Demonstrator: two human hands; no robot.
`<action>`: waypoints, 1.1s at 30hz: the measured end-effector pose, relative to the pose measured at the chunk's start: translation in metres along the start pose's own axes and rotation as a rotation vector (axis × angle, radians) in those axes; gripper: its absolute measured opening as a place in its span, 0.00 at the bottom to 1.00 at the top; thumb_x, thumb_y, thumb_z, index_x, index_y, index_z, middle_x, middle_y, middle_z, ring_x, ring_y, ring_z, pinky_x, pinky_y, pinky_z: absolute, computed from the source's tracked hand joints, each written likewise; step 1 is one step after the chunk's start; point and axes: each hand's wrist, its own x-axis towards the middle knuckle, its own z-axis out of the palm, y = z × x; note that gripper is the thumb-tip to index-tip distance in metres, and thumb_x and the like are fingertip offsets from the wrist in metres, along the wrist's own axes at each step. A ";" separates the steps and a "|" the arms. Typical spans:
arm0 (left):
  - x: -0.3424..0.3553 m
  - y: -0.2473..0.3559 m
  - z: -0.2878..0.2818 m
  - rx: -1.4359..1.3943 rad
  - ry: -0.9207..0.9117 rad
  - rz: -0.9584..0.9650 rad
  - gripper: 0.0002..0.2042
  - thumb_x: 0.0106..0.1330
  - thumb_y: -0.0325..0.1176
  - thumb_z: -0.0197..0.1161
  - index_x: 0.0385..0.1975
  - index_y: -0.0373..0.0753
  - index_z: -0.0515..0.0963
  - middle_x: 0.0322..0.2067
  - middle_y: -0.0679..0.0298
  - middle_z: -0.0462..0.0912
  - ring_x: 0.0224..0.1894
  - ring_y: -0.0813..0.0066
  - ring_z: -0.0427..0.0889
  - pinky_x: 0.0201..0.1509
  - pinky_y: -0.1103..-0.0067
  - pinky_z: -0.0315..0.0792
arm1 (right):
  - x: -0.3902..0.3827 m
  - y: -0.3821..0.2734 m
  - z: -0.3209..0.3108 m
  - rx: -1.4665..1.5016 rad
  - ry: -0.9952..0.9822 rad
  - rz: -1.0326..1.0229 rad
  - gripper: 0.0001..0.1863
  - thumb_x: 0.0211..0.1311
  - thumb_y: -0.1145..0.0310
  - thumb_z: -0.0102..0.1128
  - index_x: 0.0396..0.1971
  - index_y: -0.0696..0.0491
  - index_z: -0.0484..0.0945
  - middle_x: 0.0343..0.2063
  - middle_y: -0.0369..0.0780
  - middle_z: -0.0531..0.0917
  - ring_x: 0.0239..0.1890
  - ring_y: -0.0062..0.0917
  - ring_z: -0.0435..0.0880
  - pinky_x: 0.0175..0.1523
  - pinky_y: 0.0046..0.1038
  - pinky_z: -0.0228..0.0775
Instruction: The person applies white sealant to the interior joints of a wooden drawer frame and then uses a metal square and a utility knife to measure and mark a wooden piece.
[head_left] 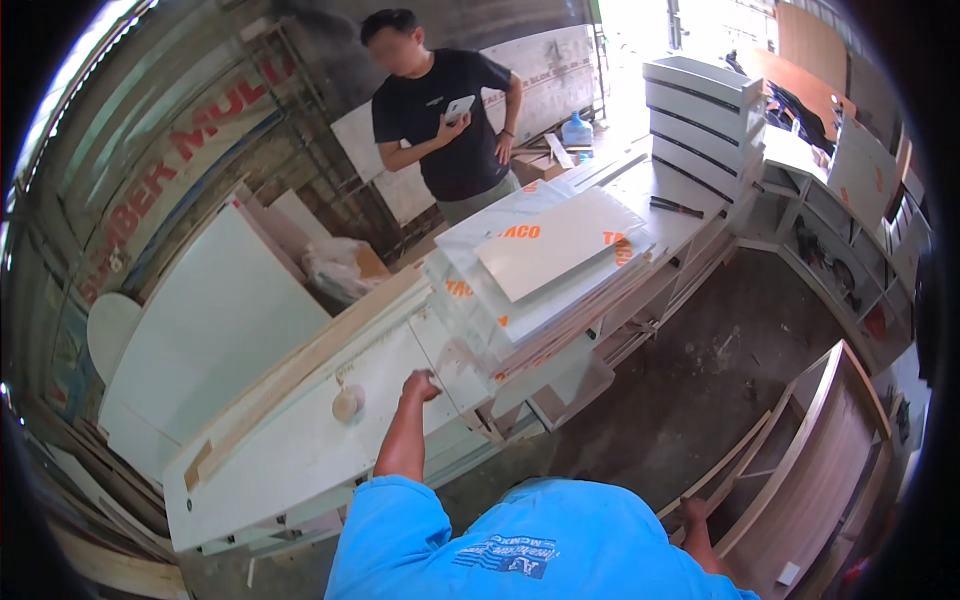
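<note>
My left hand [418, 386] is at a long white panel worktop [370, 420], its fingers curled; whether they hold anything is too small to tell. A small round tan object [348, 403] lies left of it. A stack of white boards with orange print [540, 260] rests on the worktop beyond my hand. At the lower right my right hand [693, 510] has its fingers curled on a rail of a wooden frame unit [780, 470] that stands on the floor.
A person [450, 130] in a dark T-shirt holds a phone across the worktop. Stacked white drawers [700, 110] and a pair of long-handled pliers or similar tool [676, 206] sit at the back. White shelf units [820, 260] line the right; panels [210, 340] lean at left.
</note>
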 end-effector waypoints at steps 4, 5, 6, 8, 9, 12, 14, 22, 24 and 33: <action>-0.009 -0.018 0.011 0.004 0.089 -0.067 0.24 0.49 0.39 0.70 0.50 0.45 0.81 0.54 0.52 0.78 0.55 0.55 0.80 0.59 0.67 0.75 | -0.040 -0.031 0.050 0.063 -0.253 0.006 0.18 0.50 0.53 0.66 0.37 0.48 0.87 0.37 0.47 0.86 0.42 0.39 0.87 0.51 0.44 0.77; -0.010 -0.023 0.011 0.004 0.105 -0.049 0.24 0.49 0.39 0.70 0.50 0.45 0.81 0.54 0.52 0.78 0.55 0.55 0.80 0.59 0.67 0.75 | -0.052 -0.039 0.057 0.073 -0.259 -0.034 0.18 0.51 0.53 0.65 0.37 0.48 0.87 0.37 0.47 0.86 0.42 0.40 0.86 0.51 0.44 0.77; -0.012 -0.027 0.010 0.015 0.115 -0.087 0.25 0.48 0.41 0.73 0.49 0.45 0.82 0.52 0.52 0.79 0.54 0.56 0.80 0.59 0.67 0.75 | -0.059 -0.048 0.062 0.109 -0.272 -0.031 0.18 0.51 0.53 0.65 0.37 0.48 0.87 0.37 0.47 0.86 0.42 0.40 0.86 0.51 0.44 0.77; -0.013 -0.034 0.007 0.022 0.113 -0.133 0.26 0.46 0.42 0.75 0.48 0.45 0.82 0.50 0.52 0.81 0.54 0.57 0.80 0.58 0.67 0.75 | -0.073 -0.064 0.064 0.160 -0.284 -0.023 0.18 0.51 0.53 0.64 0.37 0.48 0.87 0.38 0.47 0.86 0.43 0.40 0.86 0.51 0.43 0.77; -0.012 -0.036 0.005 0.027 0.120 -0.121 0.23 0.48 0.38 0.71 0.48 0.45 0.82 0.51 0.53 0.80 0.53 0.56 0.80 0.57 0.67 0.76 | -0.075 -0.072 0.061 0.183 -0.282 -0.016 0.18 0.51 0.53 0.64 0.37 0.48 0.87 0.38 0.47 0.86 0.43 0.40 0.86 0.51 0.43 0.76; -0.006 -0.035 -0.002 0.009 0.154 -0.068 0.22 0.48 0.34 0.68 0.48 0.44 0.81 0.50 0.53 0.78 0.52 0.55 0.81 0.55 0.67 0.77 | -0.079 -0.093 0.046 0.234 -0.268 -0.002 0.18 0.52 0.53 0.63 0.38 0.48 0.86 0.39 0.47 0.86 0.44 0.41 0.86 0.52 0.43 0.76; -0.002 -0.030 -0.003 -0.020 0.126 -0.080 0.26 0.45 0.42 0.77 0.47 0.44 0.82 0.50 0.53 0.79 0.52 0.55 0.81 0.54 0.64 0.77 | -0.073 -0.103 0.033 0.245 -0.243 0.005 0.18 0.52 0.53 0.63 0.38 0.48 0.86 0.39 0.47 0.86 0.44 0.41 0.86 0.52 0.43 0.76; -0.006 -0.003 0.031 -0.310 0.242 0.123 0.23 0.49 0.42 0.75 0.45 0.41 0.81 0.42 0.51 0.81 0.47 0.54 0.82 0.48 0.65 0.77 | 0.017 -0.123 -0.055 0.351 0.050 0.084 0.14 0.62 0.59 0.58 0.40 0.51 0.84 0.33 0.48 0.86 0.34 0.43 0.87 0.37 0.41 0.77; -0.006 0.005 0.040 -0.399 0.270 0.112 0.20 0.51 0.41 0.74 0.44 0.40 0.82 0.39 0.52 0.83 0.44 0.54 0.83 0.47 0.66 0.77 | 0.029 -0.144 -0.081 0.833 0.069 0.229 0.10 0.63 0.63 0.59 0.38 0.53 0.81 0.29 0.45 0.82 0.29 0.38 0.83 0.31 0.39 0.74; -0.053 0.049 0.099 -0.436 0.091 0.306 0.16 0.61 0.46 0.61 0.26 0.37 0.83 0.26 0.50 0.85 0.33 0.48 0.84 0.39 0.60 0.76 | -0.017 -0.185 -0.044 1.648 -0.042 0.670 0.11 0.62 0.67 0.63 0.38 0.59 0.80 0.24 0.44 0.82 0.25 0.33 0.84 0.27 0.36 0.75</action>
